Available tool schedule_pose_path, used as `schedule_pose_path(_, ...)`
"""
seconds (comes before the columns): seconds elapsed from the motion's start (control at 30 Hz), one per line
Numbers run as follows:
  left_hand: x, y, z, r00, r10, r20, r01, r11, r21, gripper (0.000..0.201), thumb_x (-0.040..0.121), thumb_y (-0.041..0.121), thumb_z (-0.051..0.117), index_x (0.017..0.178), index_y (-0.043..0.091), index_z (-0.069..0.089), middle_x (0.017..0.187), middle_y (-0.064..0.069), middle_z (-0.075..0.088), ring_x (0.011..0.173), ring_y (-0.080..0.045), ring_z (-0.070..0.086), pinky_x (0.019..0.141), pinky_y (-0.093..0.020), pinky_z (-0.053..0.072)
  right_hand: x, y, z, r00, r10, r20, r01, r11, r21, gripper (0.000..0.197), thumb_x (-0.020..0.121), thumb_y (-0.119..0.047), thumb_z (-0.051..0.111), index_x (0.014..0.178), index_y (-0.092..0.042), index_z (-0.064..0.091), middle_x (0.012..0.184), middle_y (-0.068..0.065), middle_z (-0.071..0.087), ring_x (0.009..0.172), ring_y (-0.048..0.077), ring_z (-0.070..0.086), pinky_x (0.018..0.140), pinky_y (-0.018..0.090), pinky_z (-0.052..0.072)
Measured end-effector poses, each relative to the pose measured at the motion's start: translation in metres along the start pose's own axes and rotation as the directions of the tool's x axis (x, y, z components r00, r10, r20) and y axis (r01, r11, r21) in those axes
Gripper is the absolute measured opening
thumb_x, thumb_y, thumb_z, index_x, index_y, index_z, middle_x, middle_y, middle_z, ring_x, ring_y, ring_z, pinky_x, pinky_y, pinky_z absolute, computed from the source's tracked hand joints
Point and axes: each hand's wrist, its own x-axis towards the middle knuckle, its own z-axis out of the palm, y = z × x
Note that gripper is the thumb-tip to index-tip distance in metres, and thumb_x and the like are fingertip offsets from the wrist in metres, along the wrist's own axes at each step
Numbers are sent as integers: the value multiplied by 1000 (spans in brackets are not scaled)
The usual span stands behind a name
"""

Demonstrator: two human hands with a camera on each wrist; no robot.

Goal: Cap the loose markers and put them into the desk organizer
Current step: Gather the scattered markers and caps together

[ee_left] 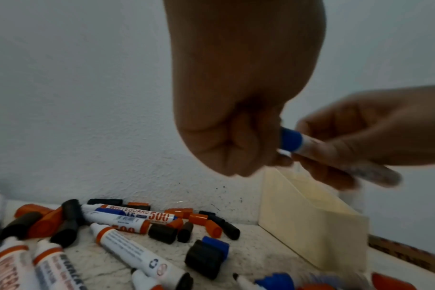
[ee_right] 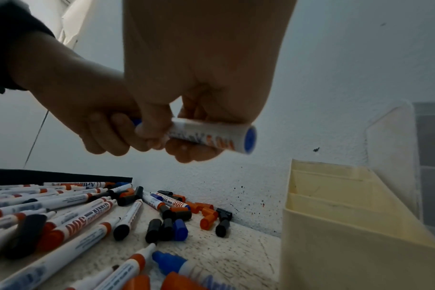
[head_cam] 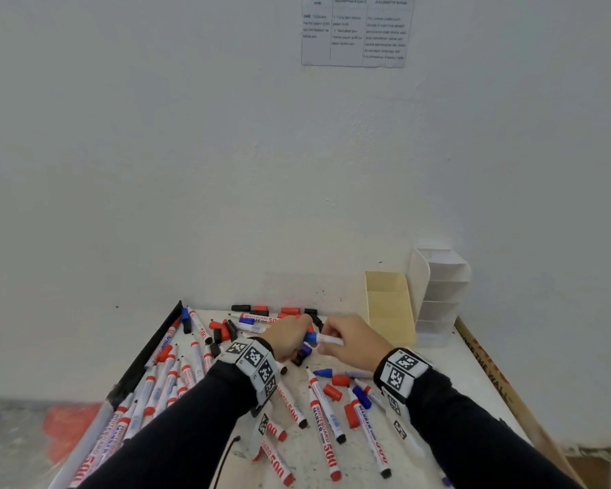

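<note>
Loose markers: a heap of uncapped markers [head_cam: 163,375] covers the left part of the desk [head_cam: 448,361], most lying with their long axes pointing away from the person.
Loose caps: red, black and blue caps [head_cam: 226,330] lie scattered by the wall, just beyond the hands.
Left hand: the left hand [head_cam: 290,338] is curled tight at the blue end of the marker; the fingers hide whatever it grips, likely a cap, but I cannot tell.
Blue marker: the blue marker [head_cam: 323,338] is held above the desk between the two hands, its long axis running left to right, blue collar toward the left hand, butt end toward the organizer.
Right hand: the right hand [head_cam: 350,342] is wrapped round the white barrel, fingers below and thumb on top.
Key relation: the organizer lies to the right of and just beyond the right hand, which is the nearer of the two, so a short carry rightward should suit, tipping the barrel upright.
Cream organizer: the cream organizer [head_cam: 388,308] stands against the wall; the compartments that show hold nothing.
White organizer: the white organizer [head_cam: 441,294] stands just beside it on the right, its stepped compartments also looking empty.
</note>
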Motion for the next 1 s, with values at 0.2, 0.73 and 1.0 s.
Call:
schedule_pose_path(0.2, -11, 4, 16, 879, 432, -203, -287, 818, 499, 23, 86, 8, 59, 107, -2, 57, 97, -16, 64, 86, -26, 63, 70, -27, 46, -15, 1, -4, 1000, 28, 1, -28, 999, 39, 26, 98, -29, 37, 80, -22, 56, 65, -15, 47, 61, 1, 44, 64, 25, 38)
schedule_pose_path(0.73, -4, -10, 57, 986, -111, -126, 129, 981, 145, 20, 94, 22, 43, 81, 10, 51, 72, 0, 45, 75, -18, 49, 78, -28, 46, -16, 30, -32, 912, 130, -388, -103, 991, 90, 11, 97, -23, 43, 96, -18, 53, 75, -4, 50, 62, 9, 45, 56, 19, 35)
schedule_pose_path(1.0, -5, -22, 70, 973, -230, -15, 214, 876, 433, 58, 86, 43, 59, 129, 7, 44, 122, -6, 54, 119, -18, 52, 97, -24, 43, -16, 46, -60, 723, 203, -661, -7, 958, 287, 35, 94, -9, 43, 126, -8, 30, 80, 7, 56, 65, 32, 63, 61, 35, 52)
